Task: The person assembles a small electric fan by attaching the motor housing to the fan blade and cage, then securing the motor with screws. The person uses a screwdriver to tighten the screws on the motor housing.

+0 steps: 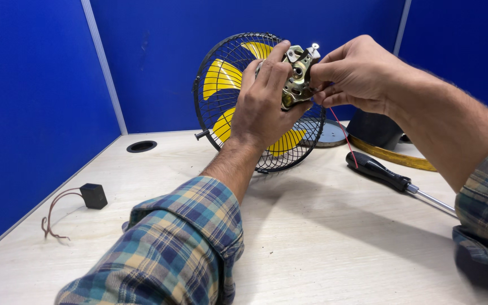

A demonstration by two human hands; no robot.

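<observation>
The left hand (266,104) is clamped around a small metal fan motor (297,76), held up in the air above the middle of the counter (323,226), fingers wrapped over its top and thumb under it. The right hand (354,73) meets it from the other side, its fingertips pinched together on the motor's edge where a thin red wire (345,135) hangs down toward the counter. By the look of it, the step in hand is close work on the motor's wiring or a fastening; the next move calls for a steady left grip and fine fingertip control so the wire is not strained.

Just behind the hands a black wire fan guard with yellow blades (227,79) stands near the counter's far edge. A black-handled screwdriver (385,175) lies toward the right edge, and a small black capacitor with brown leads (92,195) sits near the left edge.
</observation>
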